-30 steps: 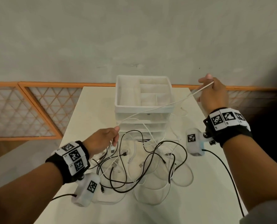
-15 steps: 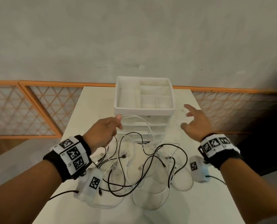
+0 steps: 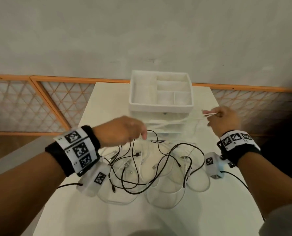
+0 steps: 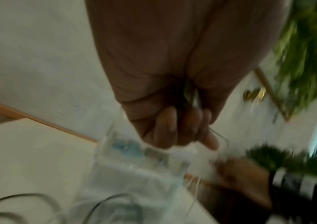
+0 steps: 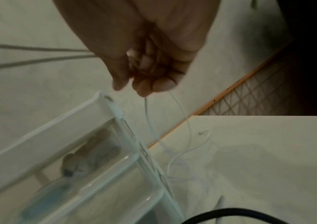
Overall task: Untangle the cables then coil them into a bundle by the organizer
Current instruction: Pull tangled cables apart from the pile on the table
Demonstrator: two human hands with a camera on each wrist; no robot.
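**White cable stretched between two hands over the tangle**

A white table [image 3: 97, 103] stands against a grey wall [image 3: 141, 31], with an orange lattice rail [image 3: 39, 106] behind it. A white cable [image 3: 172, 122] runs raised above the tabletop in front of the organizer [image 3: 160, 106], doubled into two or more strands between the hands. The right hand [image 3: 222, 120] pinches its strands between thumb and curled fingers, just right of the organizer's top tray; in the right wrist view two strands hang down from the fingers [image 5: 152, 86]. The left hand [image 3: 123, 132] has its fingers curled round the cable's other part, low and left of the organizer. Below both hands, black cables [image 3: 158, 167] and more white ones [image 3: 160, 200] lie looped over each other on the table, near the organizer's front.
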